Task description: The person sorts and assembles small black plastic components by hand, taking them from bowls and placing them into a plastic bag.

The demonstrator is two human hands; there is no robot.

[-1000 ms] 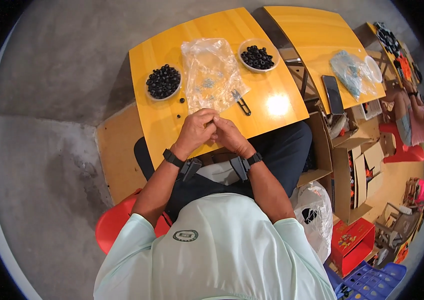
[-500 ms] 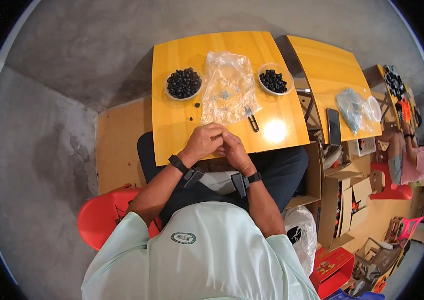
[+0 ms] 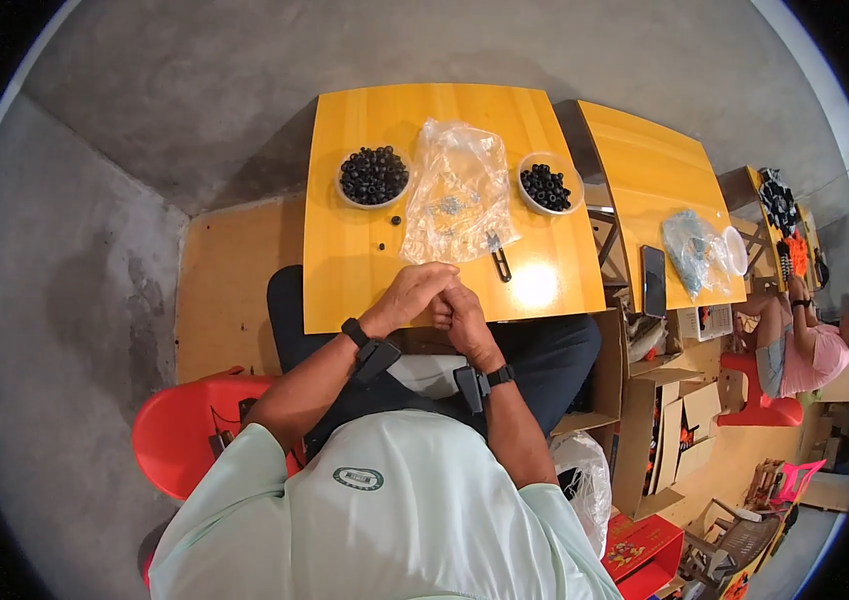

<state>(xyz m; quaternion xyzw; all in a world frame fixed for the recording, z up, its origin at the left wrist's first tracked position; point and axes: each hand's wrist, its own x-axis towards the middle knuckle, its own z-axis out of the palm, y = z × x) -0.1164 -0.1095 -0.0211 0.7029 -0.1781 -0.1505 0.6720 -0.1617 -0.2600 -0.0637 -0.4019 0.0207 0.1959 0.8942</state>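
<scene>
At the near edge of the yellow table (image 3: 344, 290), my left hand (image 3: 407, 297) and my right hand (image 3: 463, 316) meet with fingers curled together. Whatever they pinch is hidden behind the fingers. Just beyond them lies a clear plastic bag (image 3: 459, 165) with small silvery pieces on it. Black thread snips (image 3: 500, 260) rest at its lower right corner. A round tub of black beads (image 3: 374, 177) stands left of the bag, and a second tub of black beads (image 3: 546, 187) stands right. Two loose black beads (image 3: 395, 220) sit below the left tub.
A second yellow table (image 3: 644, 170) to the right bears a phone (image 3: 653, 280), a plastic bag (image 3: 689, 250) and a white lid (image 3: 734, 250). Cardboard boxes (image 3: 669, 435) stand on the floor at right. A red chair (image 3: 184, 430) is at lower left. Another person (image 3: 809, 355) sits far right.
My view has shifted slightly, so the table sits lower. My right hand has curled more tightly, and my left fingers now reach over it. The tubs, bag and snips stay put.
</scene>
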